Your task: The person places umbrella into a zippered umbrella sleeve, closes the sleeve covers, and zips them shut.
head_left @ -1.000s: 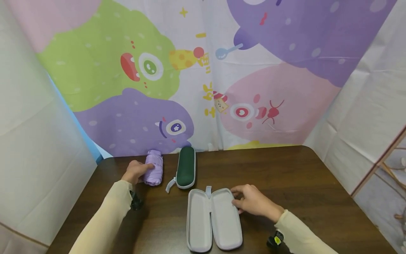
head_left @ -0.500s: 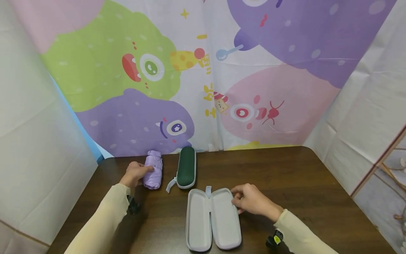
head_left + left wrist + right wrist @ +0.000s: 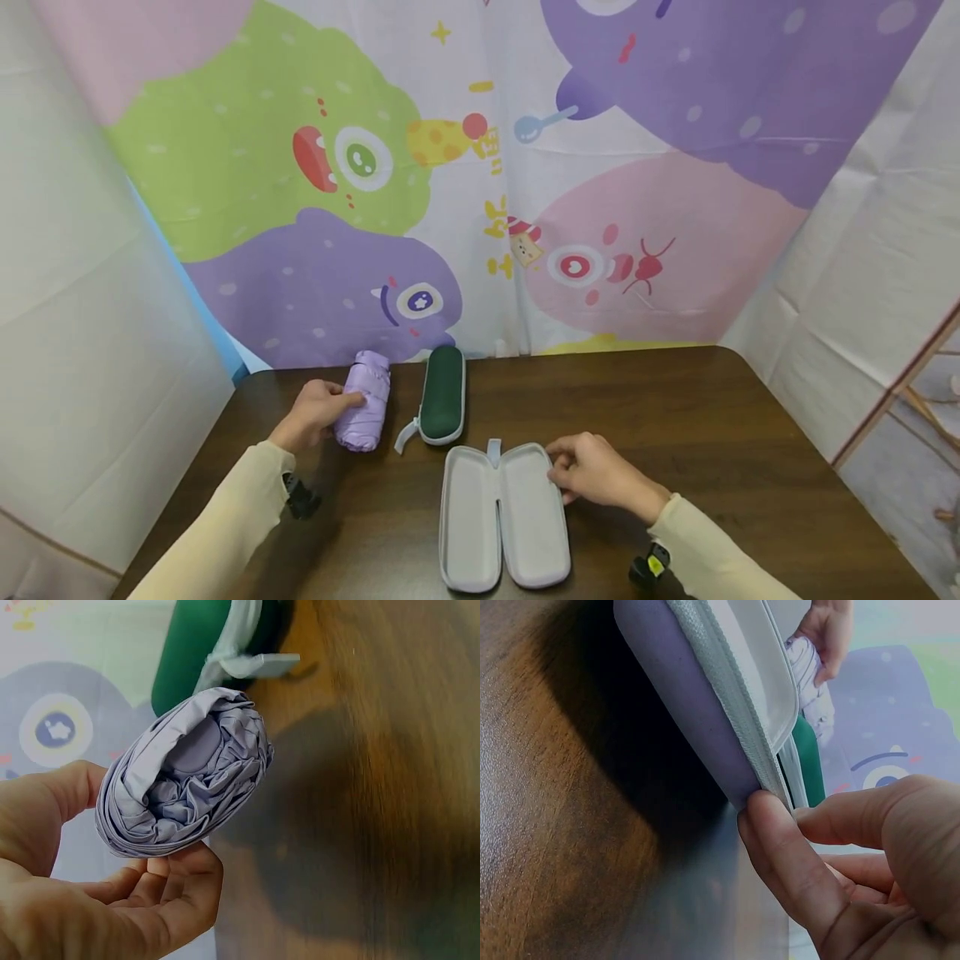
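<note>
At the table [image 3: 675,400], the left hand [image 3: 315,413] is gripping a purple roll [image 3: 369,407]; the right hand [image 3: 596,472] is pinching an open case [image 3: 534,521].

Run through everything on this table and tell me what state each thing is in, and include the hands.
Purple bundle: rolled up
Grey-lined case: open, both halves spread, nothing inside
Green case: closed, with its pull strap sticking out at the near end
Left hand: holding the purple bundle
Right hand: pinching the grey-lined case's right edge
</note>
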A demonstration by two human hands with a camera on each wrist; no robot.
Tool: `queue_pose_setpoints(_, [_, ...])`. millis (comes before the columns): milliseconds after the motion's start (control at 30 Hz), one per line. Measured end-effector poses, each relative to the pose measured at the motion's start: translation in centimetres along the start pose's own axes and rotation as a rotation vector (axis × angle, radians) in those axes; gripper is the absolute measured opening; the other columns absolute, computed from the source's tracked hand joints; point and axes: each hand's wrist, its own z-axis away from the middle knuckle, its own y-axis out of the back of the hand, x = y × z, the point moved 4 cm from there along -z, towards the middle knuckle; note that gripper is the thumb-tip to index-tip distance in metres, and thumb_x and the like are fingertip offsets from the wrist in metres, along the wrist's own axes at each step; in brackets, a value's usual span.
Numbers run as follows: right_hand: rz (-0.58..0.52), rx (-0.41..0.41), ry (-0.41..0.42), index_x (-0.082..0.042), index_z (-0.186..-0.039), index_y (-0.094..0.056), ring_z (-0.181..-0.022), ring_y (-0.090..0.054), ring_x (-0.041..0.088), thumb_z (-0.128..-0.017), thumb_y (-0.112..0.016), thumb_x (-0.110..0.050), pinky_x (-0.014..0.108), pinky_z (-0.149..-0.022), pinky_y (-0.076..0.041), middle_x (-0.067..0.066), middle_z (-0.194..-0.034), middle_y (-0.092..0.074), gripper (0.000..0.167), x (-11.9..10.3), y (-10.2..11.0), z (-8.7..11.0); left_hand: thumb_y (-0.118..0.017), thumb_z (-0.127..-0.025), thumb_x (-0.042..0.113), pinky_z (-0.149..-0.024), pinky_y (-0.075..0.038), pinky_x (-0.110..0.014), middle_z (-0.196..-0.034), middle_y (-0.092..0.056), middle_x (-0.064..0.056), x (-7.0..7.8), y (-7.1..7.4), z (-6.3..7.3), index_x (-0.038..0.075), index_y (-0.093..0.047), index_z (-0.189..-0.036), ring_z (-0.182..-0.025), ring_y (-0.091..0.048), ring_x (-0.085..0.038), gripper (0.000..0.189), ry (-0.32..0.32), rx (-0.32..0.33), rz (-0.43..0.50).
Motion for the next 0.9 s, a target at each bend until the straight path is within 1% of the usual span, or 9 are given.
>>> queue_pose_setpoints(67, [0.001,0.001,0.002,0.017,-0.125,-0.062,-0.058,-0.07,0.014,-0.091,-0.067,0.0,0.026,-0.054,-0.058,0.004,-0.077,-0.069,0.038,-0.1,0.0,0.0,-0.069,-0.094,0.015,-0.072,-0.063,-0.041,-0.102,-0.068,-0.021,0.3,-0.1,0.5,-0.02,-0.057,-0.123,-0.079,-0.068,-0.02,0.046,-0.01,-0.011,0.008])
queue_pose_setpoints(267, [0.009,0.004,0.008,0.017,-0.124,-0.062,-0.057,-0.069,0.013,-0.091,-0.067,0.0,0.025,-0.054,-0.058,0.004,-0.077,-0.069,0.037,-0.1,0.0,0.0,-0.07,-0.093,0.013,-0.065,-0.061,-0.035,-0.094,-0.07,-0.016,0.9,-1.0,1.8,-0.018,-0.057,-0.124,-0.073,-0.068,-0.017,0.046,-0.023,-0.032,0.057])
queue_pose_setpoints(333, [0.007,0.003,0.009,0.017,-0.124,-0.062,-0.057,-0.069,0.013,-0.091,-0.067,0.001,0.025,-0.054,-0.058,0.004,-0.077,-0.068,0.037,-0.1,0.0,0.0,-0.07,-0.092,0.013,-0.062,-0.06,-0.032,-0.091,-0.07,-0.014,1.0,-1.3,2.2,-0.018,-0.057,-0.123,-0.071,-0.067,-0.015,0.046,-0.027,-0.028,0.053])
queue_pose_setpoints(500, [0.012,0.003,0.011,0.017,-0.124,-0.062,-0.057,-0.069,0.013,-0.091,-0.067,0.001,0.025,-0.053,-0.058,0.003,-0.077,-0.068,0.037,0.0,-0.1,0.0,-0.071,-0.092,0.015,-0.06,-0.058,-0.031,-0.09,-0.069,-0.013,1.1,-1.8,2.7,-0.017,-0.057,-0.122,-0.071,-0.065,-0.015,0.046,-0.034,-0.032,0.045])
queue_pose_setpoints(700, [0.026,0.006,0.018,0.018,-0.126,-0.062,-0.057,-0.069,0.012,-0.091,-0.067,0.001,0.024,-0.053,-0.057,0.002,-0.076,-0.068,0.039,0.0,0.0,0.0,-0.072,-0.091,0.017,-0.059,-0.057,-0.031,-0.092,-0.07,-0.013,1.4,-2.2,3.3,-0.015,-0.058,-0.123,-0.071,-0.065,-0.015,0.047,-0.028,-0.037,0.032])
queue_pose_setpoints(800, [0.027,0.008,0.02,0.018,-0.126,-0.062,-0.056,-0.069,0.012,-0.091,-0.068,0.0,0.024,-0.053,-0.057,0.002,-0.075,-0.068,0.04,-0.2,0.1,0.1,-0.073,-0.091,0.016,-0.061,-0.059,-0.032,-0.095,-0.07,-0.015,1.6,-2.5,3.6,-0.015,-0.057,-0.123,-0.073,-0.066,-0.016,0.048,-0.02,-0.049,0.049])
queue_pose_setpoints(900, [0.021,0.004,0.019,0.018,-0.127,-0.061,-0.056,-0.069,0.013,-0.091,-0.068,0.0,0.025,-0.053,-0.058,0.002,-0.076,-0.068,0.041,-0.3,0.2,0.1,-0.072,-0.091,0.013,-0.067,-0.062,-0.036,-0.098,-0.071,-0.017,1.6,-2.9,4.0,-0.016,-0.056,-0.124,-0.077,-0.069,-0.018,0.046,-0.006,-0.081,0.09])
